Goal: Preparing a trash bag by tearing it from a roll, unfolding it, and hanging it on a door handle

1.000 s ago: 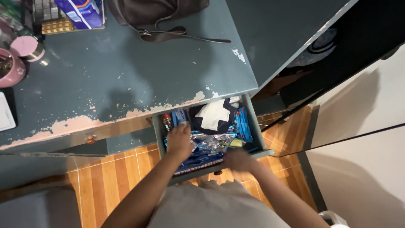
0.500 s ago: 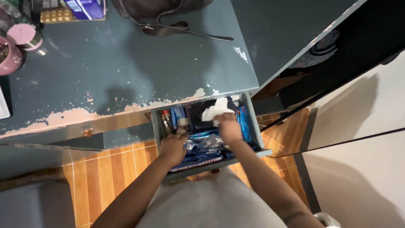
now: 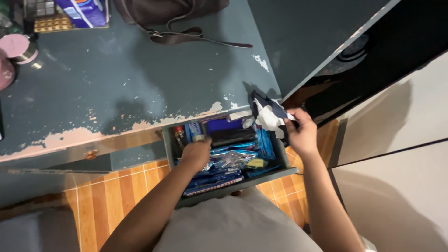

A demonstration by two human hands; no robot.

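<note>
The right hand point(image 3: 303, 134) pinches a dark-and-white cloth point(image 3: 268, 114), lifted just above the open drawer point(image 3: 277, 148) — at its right rim. The left hand point(image 3: 196, 154) rests fingers-down, loosely curled, on blue packets point(image 3: 233, 158) inside the drawer — gripping nothing visible.

Teal desk point(image 3: 140, 84) – peeling pink; blue packets point(image 3: 233, 158); orange floor tiles point(image 3: 116, 196)

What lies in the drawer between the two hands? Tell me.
In the head view, between the left hand and the right hand lie a dark flat case, blue packets and a crinkled clear wrapper.
</note>
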